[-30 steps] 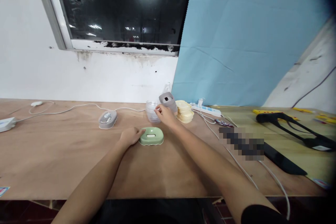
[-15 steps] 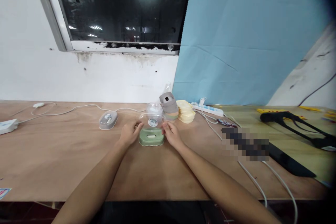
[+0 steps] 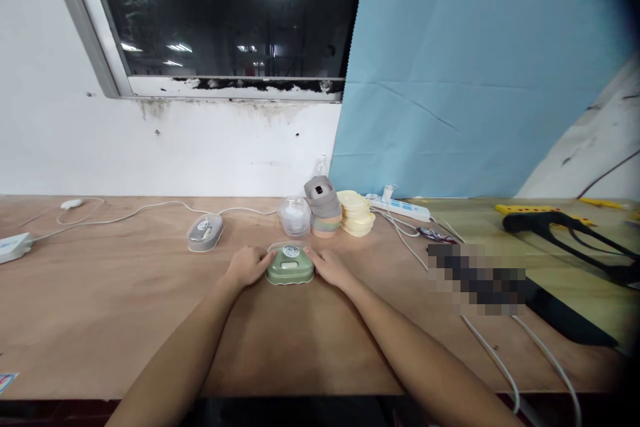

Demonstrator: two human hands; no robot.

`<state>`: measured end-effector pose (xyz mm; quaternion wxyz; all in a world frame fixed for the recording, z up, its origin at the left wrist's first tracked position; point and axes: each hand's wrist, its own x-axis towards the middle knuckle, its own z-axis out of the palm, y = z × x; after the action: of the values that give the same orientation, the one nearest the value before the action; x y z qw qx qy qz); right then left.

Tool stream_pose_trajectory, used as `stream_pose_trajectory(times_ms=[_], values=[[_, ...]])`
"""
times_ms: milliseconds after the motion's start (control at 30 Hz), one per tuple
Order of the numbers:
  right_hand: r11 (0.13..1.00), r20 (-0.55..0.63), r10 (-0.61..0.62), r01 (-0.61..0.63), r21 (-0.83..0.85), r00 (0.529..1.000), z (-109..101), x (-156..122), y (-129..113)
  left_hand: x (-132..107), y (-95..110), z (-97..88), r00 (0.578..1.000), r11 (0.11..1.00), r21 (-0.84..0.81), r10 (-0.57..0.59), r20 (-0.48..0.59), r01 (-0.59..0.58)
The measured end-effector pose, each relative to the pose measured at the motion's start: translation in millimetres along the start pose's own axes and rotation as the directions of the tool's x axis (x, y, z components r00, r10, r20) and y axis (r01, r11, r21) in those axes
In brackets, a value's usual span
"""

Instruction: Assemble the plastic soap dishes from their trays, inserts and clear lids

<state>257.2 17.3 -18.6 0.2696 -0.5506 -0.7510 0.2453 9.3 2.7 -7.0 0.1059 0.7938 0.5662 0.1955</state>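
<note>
A green box (image 3: 290,274) with a light oval slot in its front sits on the table before me. Over it lies a clear plastic lid (image 3: 291,251) carrying a round printed label. My left hand (image 3: 250,265) grips the lid's left side, thumb along its upper edge. On the opposite side my right hand (image 3: 327,266) holds the lid the same way. The fingers of both hands are partly hidden behind the lid's sides. A similar grey box under a clear lid (image 3: 205,233) stands farther back on the left.
Behind the green box are nested clear lids (image 3: 294,217), a stack of grey and coloured box parts (image 3: 324,205) and a pile of pale yellow pieces (image 3: 356,213). A power strip (image 3: 400,207) and white cables lie to the right, near a black frame (image 3: 565,240).
The clear lid, held upright above the green box before, has come down over it. Both hands have lowered with it. The camera view has shifted slightly.
</note>
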Motion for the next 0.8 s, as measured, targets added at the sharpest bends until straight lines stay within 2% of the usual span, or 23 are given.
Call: stream_pose_trajectory(times_ms=[200, 467, 533, 633, 667, 733, 800], values=[[0.999, 0.015, 0.009, -0.008, -0.034, 1.0, 0.9, -0.6, 0.1, 0.6, 0.4, -2.4, 0.998, 0.998, -0.055, -0.022, 0.056, 0.025], [0.998, 0.078, 0.026, -0.021, -0.064, 0.997, -1.9, 1.5, 4.9, 2.8, -6.8, -6.2, 0.989, 0.989, -0.15, 0.02, 0.147, 0.002], [0.998, 0.084, 0.017, -0.012, -0.06, 0.996, -2.5, 1.3, 4.5, 3.2, -8.4, -4.9, 0.992, 0.992, -0.125, -0.014, 0.122, 0.029], [0.998, 0.07, 0.008, -0.004, -0.061, 0.998, -1.9, 1.6, 4.1, 2.3, -8.7, -3.7, 0.995, 0.99, -0.104, -0.098, -0.033, 0.094], [0.998, 0.061, 0.007, -0.003, -0.062, 0.998, -1.4, 1.9, 4.2, 1.8, -8.2, -3.5, 0.992, 0.99, -0.12, -0.089, -0.089, 0.078], [0.998, 0.045, 0.012, -0.009, -0.06, 0.999, -0.7, 2.9, 4.5, 0.6, -6.7, -2.9, 0.99, 0.986, -0.165, 0.017, -0.14, -0.04], [0.999, 0.03, 0.014, -0.013, -0.051, 0.999, -0.6, 3.8, 5.0, -0.5, -4.8, -0.9, 0.984, 0.964, -0.202, 0.16, -0.073, -0.172]])
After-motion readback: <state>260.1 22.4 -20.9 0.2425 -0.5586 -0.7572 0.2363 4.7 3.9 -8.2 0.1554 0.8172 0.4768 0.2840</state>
